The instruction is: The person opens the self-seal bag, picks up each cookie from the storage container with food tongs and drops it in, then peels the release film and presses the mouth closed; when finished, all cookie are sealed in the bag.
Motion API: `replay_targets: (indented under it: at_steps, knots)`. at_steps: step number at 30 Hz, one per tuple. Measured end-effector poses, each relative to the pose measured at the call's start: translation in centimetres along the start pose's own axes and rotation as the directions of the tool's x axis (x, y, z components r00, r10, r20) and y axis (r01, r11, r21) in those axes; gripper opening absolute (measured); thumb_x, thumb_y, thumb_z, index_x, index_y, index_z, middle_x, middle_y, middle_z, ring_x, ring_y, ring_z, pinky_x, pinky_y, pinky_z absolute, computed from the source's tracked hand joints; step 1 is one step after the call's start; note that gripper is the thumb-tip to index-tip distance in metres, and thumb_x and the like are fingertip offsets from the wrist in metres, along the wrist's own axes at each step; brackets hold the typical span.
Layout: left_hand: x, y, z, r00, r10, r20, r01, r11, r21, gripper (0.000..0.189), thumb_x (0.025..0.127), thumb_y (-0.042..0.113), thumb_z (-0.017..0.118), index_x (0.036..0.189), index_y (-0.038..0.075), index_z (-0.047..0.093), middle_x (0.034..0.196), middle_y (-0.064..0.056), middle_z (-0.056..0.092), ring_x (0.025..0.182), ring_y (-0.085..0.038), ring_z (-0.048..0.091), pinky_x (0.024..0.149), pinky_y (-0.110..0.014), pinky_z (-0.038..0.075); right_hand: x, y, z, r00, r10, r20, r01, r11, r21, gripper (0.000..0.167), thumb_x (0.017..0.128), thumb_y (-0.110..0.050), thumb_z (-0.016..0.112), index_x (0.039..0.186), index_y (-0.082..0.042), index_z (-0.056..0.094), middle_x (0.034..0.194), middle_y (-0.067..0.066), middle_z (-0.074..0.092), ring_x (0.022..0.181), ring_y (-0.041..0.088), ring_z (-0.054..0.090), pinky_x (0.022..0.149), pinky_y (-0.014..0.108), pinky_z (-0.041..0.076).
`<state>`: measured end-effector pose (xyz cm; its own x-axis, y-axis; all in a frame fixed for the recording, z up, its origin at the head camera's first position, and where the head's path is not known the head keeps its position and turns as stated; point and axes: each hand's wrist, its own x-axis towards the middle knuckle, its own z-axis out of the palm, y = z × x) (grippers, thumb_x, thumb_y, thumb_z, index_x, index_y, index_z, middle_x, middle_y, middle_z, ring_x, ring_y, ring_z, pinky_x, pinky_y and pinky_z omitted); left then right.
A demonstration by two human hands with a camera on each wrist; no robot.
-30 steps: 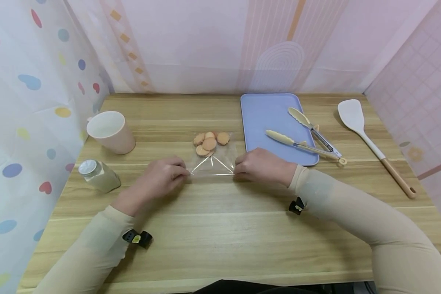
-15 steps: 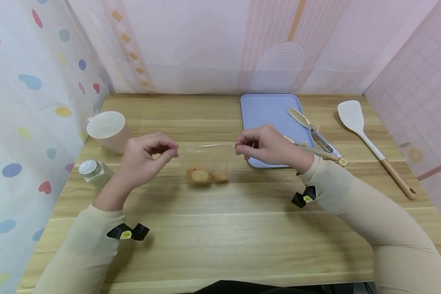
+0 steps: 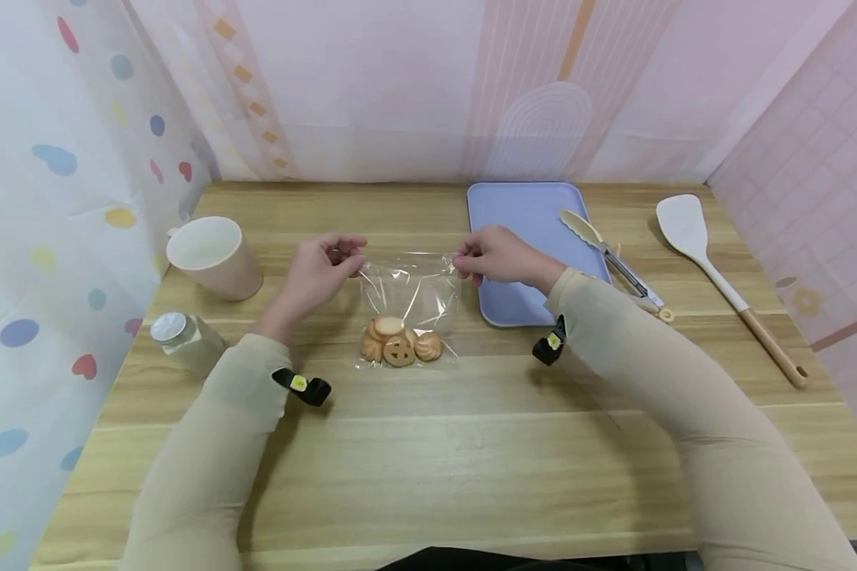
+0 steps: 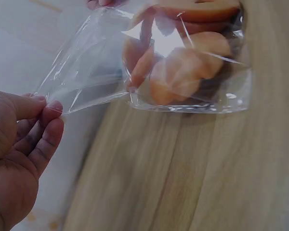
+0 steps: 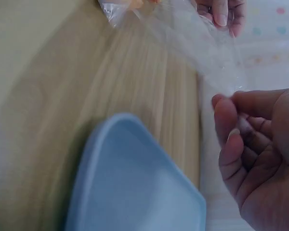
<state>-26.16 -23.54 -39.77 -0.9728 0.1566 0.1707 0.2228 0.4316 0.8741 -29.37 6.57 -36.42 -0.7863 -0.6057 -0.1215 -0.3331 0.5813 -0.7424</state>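
Observation:
A clear plastic bag (image 3: 410,297) is stretched between both hands, with several cookies (image 3: 398,349) gathered at its bottom. My left hand (image 3: 323,271) pinches the bag's upper left corner between thumb and fingertip. At the upper right corner, my right hand (image 3: 503,255) pinches the film the same way. In the left wrist view the left hand (image 4: 24,139) grips the bag's edge, and the cookies (image 4: 188,57) show through the shiny film. The right wrist view has the right hand (image 5: 260,139) holding the other corner.
Behind the right hand lies a lavender tray (image 3: 536,206) with tongs (image 3: 621,266) across it, partly hidden by the arm. A white spatula (image 3: 714,274) lies far right. On the left stand a pink mug (image 3: 221,266) and a glass jar (image 3: 189,341) with a silver lid.
Both hands have lifted the bag's open-looking edge off the table and moved it away from the body. The cookies have slid to the end nearest the person.

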Motion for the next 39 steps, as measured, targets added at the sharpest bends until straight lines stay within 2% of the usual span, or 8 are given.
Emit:
replay_targets:
  at_steps: [6,13,20,28,31,35,37,39]
  knots:
    - [1.6,-1.9,0.3,0.998,-0.069,-0.002,0.069,0.996,-0.051,0.026,0.087,0.0,0.068,0.112,-0.006,0.064,0.091,-0.016,0.065,0.075,-0.02,0.064,0.069,-0.028,0.057,2.5,0.7,0.5,0.995,0.089,-0.036,-0.094,0.985,-0.144,0.022,0.093,-0.018,0.057,0.077,-0.007,0.069,0.061,0.004,0.061,0.055,0.014,0.055,0.05,0.024,0.038]
    - [2.4,-3.4,0.4,0.983,-0.181,0.012,0.181,0.979,-0.092,0.029,0.087,0.0,0.068,0.115,-0.005,0.061,0.094,-0.014,0.066,0.076,-0.017,0.064,0.07,-0.026,0.056,3.9,1.0,1.6,0.974,0.189,-0.124,-0.205,0.969,-0.139,0.026,0.09,-0.019,0.062,0.07,-0.006,0.07,0.049,-0.004,0.053,0.048,0.008,0.047,0.049,0.022,0.037]
    - [2.4,-4.0,0.5,0.983,-0.185,-0.008,0.183,0.979,-0.089,0.028,0.087,0.002,0.068,0.114,-0.005,0.063,0.095,-0.018,0.066,0.074,-0.018,0.064,0.068,-0.024,0.056,4.5,1.2,2.2,0.953,0.259,-0.158,-0.277,0.955,-0.107,0.034,0.09,-0.026,0.065,0.062,-0.008,0.067,0.048,-0.001,0.055,0.045,0.008,0.048,0.047,0.022,0.04]
    - [2.3,-3.9,0.1,0.979,-0.204,0.004,0.204,0.979,-0.03,0.037,0.089,0.008,0.068,0.124,-0.002,0.059,0.106,-0.018,0.064,0.087,-0.023,0.063,0.076,-0.026,0.054,4.2,1.1,2.1,0.955,0.244,-0.166,-0.261,0.961,-0.088,0.031,0.09,-0.026,0.063,0.069,-0.006,0.072,0.055,0.005,0.062,0.049,0.012,0.054,0.051,0.023,0.046]
    - [1.8,-3.0,-0.3,0.985,-0.172,-0.008,0.172,0.984,0.049,0.046,0.092,0.014,0.066,0.132,-0.002,0.052,0.117,-0.019,0.06,0.101,-0.026,0.059,0.087,-0.033,0.051,3.3,0.7,1.4,0.956,0.235,-0.178,-0.246,0.968,-0.044,0.027,0.091,-0.027,0.061,0.086,-0.004,0.074,0.072,0.011,0.068,0.059,0.018,0.062,0.056,0.024,0.05]
    - [0.4,0.0,-1.2,0.998,-0.055,-0.041,0.062,0.979,0.195,0.051,0.092,0.018,0.065,0.136,-0.002,0.048,0.129,-0.021,0.053,0.114,-0.033,0.051,0.095,-0.044,0.045,0.2,-0.4,-0.7,0.962,0.165,-0.217,-0.179,0.983,-0.044,0.031,0.092,-0.028,0.062,0.111,-0.005,0.069,0.094,0.012,0.07,0.071,0.023,0.067,0.06,0.028,0.053]
    - [-0.7,1.7,-1.7,0.999,0.013,-0.037,-0.001,0.953,0.303,0.053,0.092,0.022,0.065,0.138,0.0,0.047,0.132,-0.022,0.051,0.119,-0.036,0.048,0.098,-0.049,0.042,-2.3,-1.1,-2.2,0.964,0.083,-0.252,-0.116,0.986,-0.118,0.034,0.092,-0.03,0.063,0.116,-0.006,0.066,0.098,0.009,0.07,0.076,0.021,0.067,0.065,0.03,0.052]
    - [-1.9,3.1,-2.4,0.996,0.082,-0.029,-0.062,0.906,0.419,0.055,0.092,0.025,0.066,0.139,0.003,0.047,0.134,-0.021,0.05,0.122,-0.037,0.046,0.101,-0.052,0.038,-5.1,-1.3,-3.6,0.959,-0.022,-0.281,-0.03,0.983,-0.18,0.036,0.092,-0.028,0.065,0.12,-0.006,0.065,0.101,0.009,0.069,0.082,0.021,0.066,0.07,0.033,0.052]
